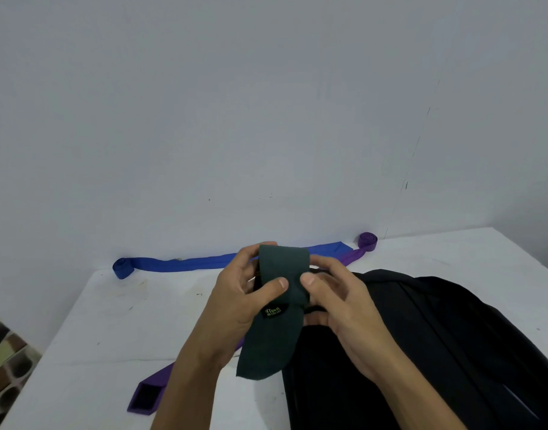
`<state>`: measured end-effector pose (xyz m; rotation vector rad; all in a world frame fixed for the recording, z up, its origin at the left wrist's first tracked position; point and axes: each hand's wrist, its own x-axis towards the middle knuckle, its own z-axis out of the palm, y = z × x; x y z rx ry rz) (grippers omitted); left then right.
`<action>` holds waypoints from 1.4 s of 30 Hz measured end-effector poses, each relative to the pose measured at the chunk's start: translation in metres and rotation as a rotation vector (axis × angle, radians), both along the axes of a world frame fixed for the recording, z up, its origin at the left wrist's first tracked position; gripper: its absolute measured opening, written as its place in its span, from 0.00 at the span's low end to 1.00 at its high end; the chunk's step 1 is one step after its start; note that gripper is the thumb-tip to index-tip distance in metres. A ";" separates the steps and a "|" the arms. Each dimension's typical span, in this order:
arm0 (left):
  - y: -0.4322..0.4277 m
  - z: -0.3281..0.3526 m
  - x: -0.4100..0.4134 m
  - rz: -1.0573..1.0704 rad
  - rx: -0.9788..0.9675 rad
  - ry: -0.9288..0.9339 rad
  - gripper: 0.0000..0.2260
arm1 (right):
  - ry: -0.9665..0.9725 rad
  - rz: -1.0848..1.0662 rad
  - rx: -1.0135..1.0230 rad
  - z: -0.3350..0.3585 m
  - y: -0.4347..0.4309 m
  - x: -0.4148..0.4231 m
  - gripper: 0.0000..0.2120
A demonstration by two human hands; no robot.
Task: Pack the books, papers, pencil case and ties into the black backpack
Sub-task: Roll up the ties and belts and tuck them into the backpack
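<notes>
Hanging limp from both hands, the soft dark green fabric tie (pixel 283 274) is held above the white table (pixel 111 321), at the left edge of the black fabric backpack (pixel 421 336). The left hand (pixel 235 293) curls round its folded upper part, thumb on the front. The right hand (pixel 338 299) pinches its right edge. It looks light and floppy, so it is probably best gripped at the fold with the tail gathered in. A partly rolled blue tie (pixel 179 263) and purple tie (pixel 154 389) lie beyond.
</notes>
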<state>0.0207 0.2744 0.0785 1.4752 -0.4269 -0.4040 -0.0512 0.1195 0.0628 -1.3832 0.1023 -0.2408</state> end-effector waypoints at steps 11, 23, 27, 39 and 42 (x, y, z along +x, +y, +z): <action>-0.008 -0.004 -0.005 0.058 0.012 -0.039 0.17 | -0.089 -0.085 -0.314 -0.010 0.010 -0.001 0.10; -0.010 -0.005 -0.007 0.051 0.046 -0.023 0.15 | -0.089 -0.084 -0.338 -0.009 0.015 0.001 0.10; -0.005 -0.003 -0.003 0.006 0.098 0.082 0.21 | -0.095 -0.123 -0.322 -0.006 0.005 0.003 0.10; -0.001 0.000 0.003 -0.017 0.134 0.344 0.41 | -0.165 -0.124 -0.432 -0.007 -0.005 0.007 0.10; -0.002 -0.001 0.000 -0.016 0.101 0.303 0.25 | -0.189 -0.103 -0.456 -0.011 -0.006 0.008 0.11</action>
